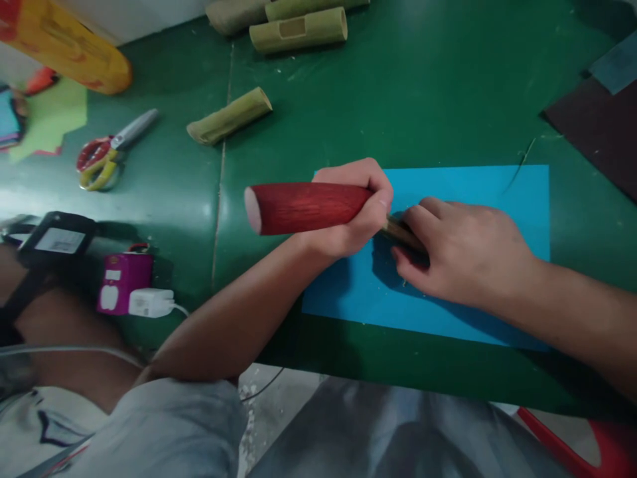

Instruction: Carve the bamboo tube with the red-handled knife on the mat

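My left hand (358,219) is closed round a tool with a thick red wooden handle (308,207). The handle's pale butt end points left, and the working end is hidden by my fingers. To its right, my right hand (462,249) has its fingers curled over a narrow brownish piece (398,231) that runs between the two hands. Whether that piece belongs to the tool or is separate, I cannot tell. Both hands are above a bright blue sheet (517,199) lying on the green table (398,99). Small shavings lie on the sheet.
Cut bamboo tubes (298,33) lie at the back, with a shorter bamboo piece (231,116) nearer. Scissors (117,149), a yellow container (79,50), a purple box (127,282) and a white plug (149,302) are leftward. Dark sheets (597,126) lie right. Another person sits left.
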A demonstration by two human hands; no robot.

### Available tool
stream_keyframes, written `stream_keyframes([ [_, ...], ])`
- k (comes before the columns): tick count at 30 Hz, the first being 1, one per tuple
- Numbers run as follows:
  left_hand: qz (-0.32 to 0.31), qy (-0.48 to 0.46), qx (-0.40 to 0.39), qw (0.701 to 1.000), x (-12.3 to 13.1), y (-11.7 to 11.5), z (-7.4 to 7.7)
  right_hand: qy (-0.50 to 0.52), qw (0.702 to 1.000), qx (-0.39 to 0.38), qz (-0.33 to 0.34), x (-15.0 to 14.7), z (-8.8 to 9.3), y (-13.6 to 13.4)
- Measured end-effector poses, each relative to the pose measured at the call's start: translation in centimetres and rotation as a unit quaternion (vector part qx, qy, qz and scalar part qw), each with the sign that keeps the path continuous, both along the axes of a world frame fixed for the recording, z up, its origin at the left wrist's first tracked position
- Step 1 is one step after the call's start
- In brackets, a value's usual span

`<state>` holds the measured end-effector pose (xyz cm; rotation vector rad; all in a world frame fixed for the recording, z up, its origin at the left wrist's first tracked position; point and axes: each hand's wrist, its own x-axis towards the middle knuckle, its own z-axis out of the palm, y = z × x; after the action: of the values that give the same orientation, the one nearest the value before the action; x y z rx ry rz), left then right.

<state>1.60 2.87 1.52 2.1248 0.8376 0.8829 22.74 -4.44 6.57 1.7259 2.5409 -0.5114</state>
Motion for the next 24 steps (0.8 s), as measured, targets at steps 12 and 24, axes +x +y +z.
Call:
stream_keyframes([
  [12, -0.003, -0.066, 0.036, 0.997, 1.01, 0.01, 0.35, 0.035, 0.998, 0.05, 0.029, 0.42, -0.62, -0.45],
  [24, -0.031, -0.095, 0.017, 0.995, 1.01, 0.4, 0.21, 0.029, 0.999, 0.024, 0.026, 0.4, -0.49, -0.27],
])
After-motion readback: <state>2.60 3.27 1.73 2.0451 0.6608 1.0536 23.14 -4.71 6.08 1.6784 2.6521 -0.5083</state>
